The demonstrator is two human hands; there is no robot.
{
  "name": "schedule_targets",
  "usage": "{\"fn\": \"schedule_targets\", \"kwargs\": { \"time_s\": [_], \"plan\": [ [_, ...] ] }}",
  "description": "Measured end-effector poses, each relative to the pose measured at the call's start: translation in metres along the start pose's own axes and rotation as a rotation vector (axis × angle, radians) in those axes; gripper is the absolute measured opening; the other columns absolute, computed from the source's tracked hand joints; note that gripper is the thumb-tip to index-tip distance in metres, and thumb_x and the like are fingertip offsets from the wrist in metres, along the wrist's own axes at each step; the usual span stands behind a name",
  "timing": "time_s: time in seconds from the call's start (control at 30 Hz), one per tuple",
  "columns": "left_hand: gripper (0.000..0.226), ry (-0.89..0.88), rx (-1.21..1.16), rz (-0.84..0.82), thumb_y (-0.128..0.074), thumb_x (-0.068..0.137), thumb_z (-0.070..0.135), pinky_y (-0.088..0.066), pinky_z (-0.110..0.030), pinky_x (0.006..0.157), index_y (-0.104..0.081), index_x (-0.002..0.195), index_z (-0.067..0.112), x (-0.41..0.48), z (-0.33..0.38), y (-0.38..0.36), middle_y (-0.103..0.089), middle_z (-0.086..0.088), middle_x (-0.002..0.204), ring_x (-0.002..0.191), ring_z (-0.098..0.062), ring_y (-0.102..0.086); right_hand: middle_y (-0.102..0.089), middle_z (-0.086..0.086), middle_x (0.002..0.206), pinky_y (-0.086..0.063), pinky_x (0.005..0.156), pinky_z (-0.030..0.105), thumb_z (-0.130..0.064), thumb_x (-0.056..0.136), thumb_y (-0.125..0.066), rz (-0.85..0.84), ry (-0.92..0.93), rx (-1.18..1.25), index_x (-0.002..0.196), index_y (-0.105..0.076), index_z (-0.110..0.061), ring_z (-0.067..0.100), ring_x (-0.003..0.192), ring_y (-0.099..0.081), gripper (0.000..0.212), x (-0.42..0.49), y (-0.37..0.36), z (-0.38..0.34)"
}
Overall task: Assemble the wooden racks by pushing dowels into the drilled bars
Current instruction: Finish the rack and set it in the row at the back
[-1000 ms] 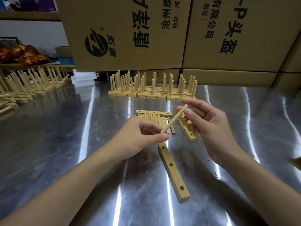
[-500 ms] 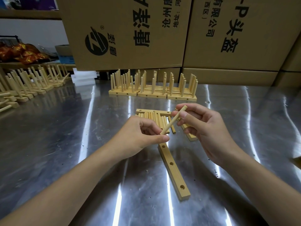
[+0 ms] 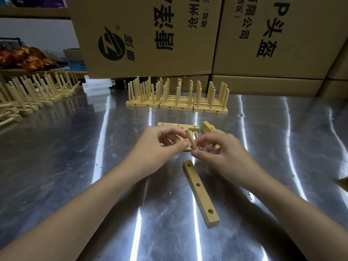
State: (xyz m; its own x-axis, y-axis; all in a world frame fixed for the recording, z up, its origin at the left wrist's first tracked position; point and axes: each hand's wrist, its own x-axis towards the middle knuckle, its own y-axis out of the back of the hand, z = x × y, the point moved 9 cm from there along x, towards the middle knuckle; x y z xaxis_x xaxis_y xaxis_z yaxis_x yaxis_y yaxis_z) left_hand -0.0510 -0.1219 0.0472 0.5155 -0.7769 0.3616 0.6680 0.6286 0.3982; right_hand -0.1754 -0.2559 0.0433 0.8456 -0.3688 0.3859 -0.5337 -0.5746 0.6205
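A short wooden dowel (image 3: 190, 139) stands nearly upright between my two hands, above the far end of a drilled bar (image 3: 200, 192) that lies flat on the steel table with three holes facing up. My left hand (image 3: 160, 146) pinches the dowel from the left. My right hand (image 3: 222, 153) pinches its lower end from the right. The dowel's bottom tip hangs clear of the bar. Behind my hands lies a pile of loose dowels and bars (image 3: 192, 128), partly hidden by my fingers.
Three finished racks (image 3: 177, 97) stand in a row further back. More racks (image 3: 28, 95) line the table's left side. Large cardboard boxes (image 3: 207, 34) wall off the far edge. The shiny steel table (image 3: 75, 166) spreads around the bar.
The dowel has swung from a slant to nearly upright. My right hand has slid down from its top end to its lower end and both hands have drawn closer together.
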Motion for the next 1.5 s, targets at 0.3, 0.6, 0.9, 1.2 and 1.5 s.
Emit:
{"fn": "schedule_targets", "kwargs": {
  "time_s": [0.3,0.6,0.9,1.2,1.5],
  "plan": [
    [0.053,0.045,0.492,-0.257,-0.079,0.076,0.075,-0.039,-0.017,0.067,-0.077,0.114,0.039,-0.005,-0.027,-0.029,-0.065,0.021,0.104,0.095,0.016,-0.053,-0.075,-0.019,0.091,-0.048,0.076,0.011,-0.026,0.101,-0.070,-0.132,0.051,-0.023,0.103,-0.076,-0.032,0.003,0.092,-0.070,0.008,-0.002,-0.011,0.004],
    [0.022,0.005,0.425,-0.278,-0.079,0.076,0.074,-0.041,-0.002,0.068,-0.069,0.086,0.058,-0.005,-0.022,-0.032,-0.065,0.033,0.100,0.094,0.016,-0.057,-0.073,-0.015,0.097,-0.044,0.073,0.015,-0.025,0.105,-0.063,-0.276,0.094,-0.141,0.111,-0.075,-0.028,0.005,0.094,-0.065,0.013,-0.005,-0.021,-0.009],
    [0.033,0.035,0.378,-0.281,-0.084,0.078,0.066,-0.042,-0.006,0.063,-0.079,0.099,0.041,-0.006,-0.025,-0.032,-0.070,0.016,0.092,0.087,0.012,-0.060,-0.071,-0.014,0.089,-0.055,0.078,0.034,-0.042,0.099,-0.070,-0.216,0.093,-0.282,0.101,-0.074,-0.029,0.006,0.089,-0.065,0.013,-0.002,-0.019,-0.009],
    [0.036,0.065,0.372,-0.266,-0.086,0.075,0.066,-0.041,-0.007,0.058,-0.082,0.096,0.038,-0.004,-0.027,-0.031,-0.070,0.021,0.085,0.077,0.010,-0.061,-0.082,-0.003,0.100,-0.065,0.081,0.034,-0.035,0.089,-0.075,0.004,0.069,0.344,0.111,-0.078,-0.019,0.016,0.098,-0.079,0.028,0.003,-0.006,-0.012],
    [0.031,0.088,0.339,-0.270,-0.088,0.074,0.065,-0.040,-0.009,0.053,-0.081,0.093,0.041,-0.005,-0.030,-0.030,-0.071,0.018,0.085,0.068,0.005,-0.061,-0.072,-0.002,0.080,-0.063,0.066,0.048,-0.035,0.087,-0.086,0.136,0.096,0.175,0.084,-0.068,-0.020,0.021,0.076,-0.073,0.024,0.002,-0.005,-0.015]
  ]
}}
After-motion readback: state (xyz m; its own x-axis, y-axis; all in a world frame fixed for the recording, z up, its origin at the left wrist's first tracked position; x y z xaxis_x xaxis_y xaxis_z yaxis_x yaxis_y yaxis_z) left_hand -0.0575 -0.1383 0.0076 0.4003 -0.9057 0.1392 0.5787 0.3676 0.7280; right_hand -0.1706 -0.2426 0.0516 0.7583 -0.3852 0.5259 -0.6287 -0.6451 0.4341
